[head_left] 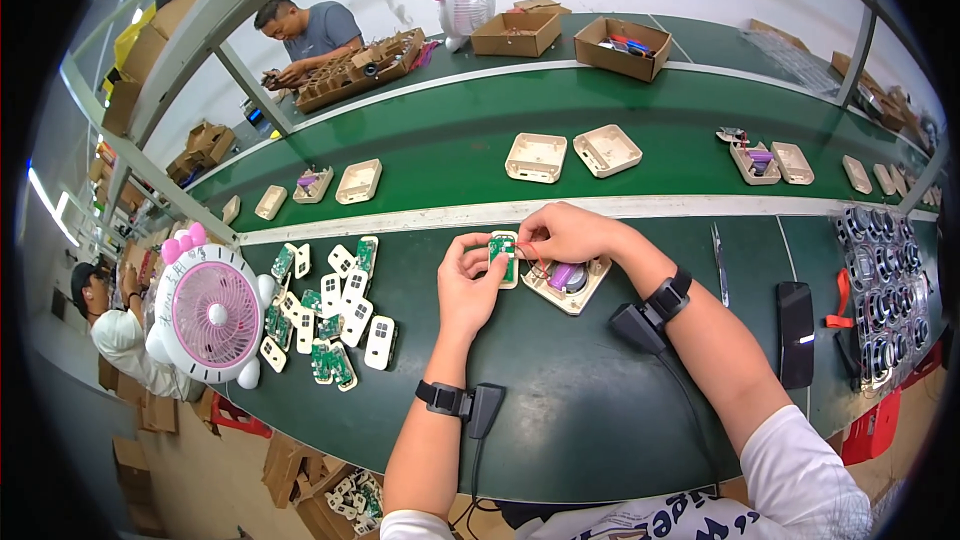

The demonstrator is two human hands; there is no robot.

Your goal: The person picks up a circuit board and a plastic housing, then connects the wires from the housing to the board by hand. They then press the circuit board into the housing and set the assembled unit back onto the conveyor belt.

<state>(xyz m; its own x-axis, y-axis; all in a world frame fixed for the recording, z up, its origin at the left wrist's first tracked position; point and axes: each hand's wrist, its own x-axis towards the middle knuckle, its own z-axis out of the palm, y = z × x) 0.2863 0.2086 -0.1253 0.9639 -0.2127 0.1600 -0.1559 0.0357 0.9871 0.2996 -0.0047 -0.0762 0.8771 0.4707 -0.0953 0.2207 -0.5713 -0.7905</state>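
Over the middle of the green table, my left hand (466,285) grips a small green circuit board (503,248) with a cream-coloured rim around it. Close against the board's right side, my right hand (570,232) pinches thin red wires (532,256); its fingertips partly hide them. Just below that hand lies a square cream plastic housing (572,305), its open side up. Inside it sit a purple cylindrical battery (565,276) and a round dark speaker (577,283). The wires run between the board and this housing.
Left of my hands lie several boards with cream button covers (353,320), beside a pink-and-white fan (215,315). Tweezers (720,265), a black phone (795,335) and a tray of round speakers (885,290) are at right. Beyond, housings (535,158) rest on a green belt (440,150); a co-worker (315,35) sits behind.
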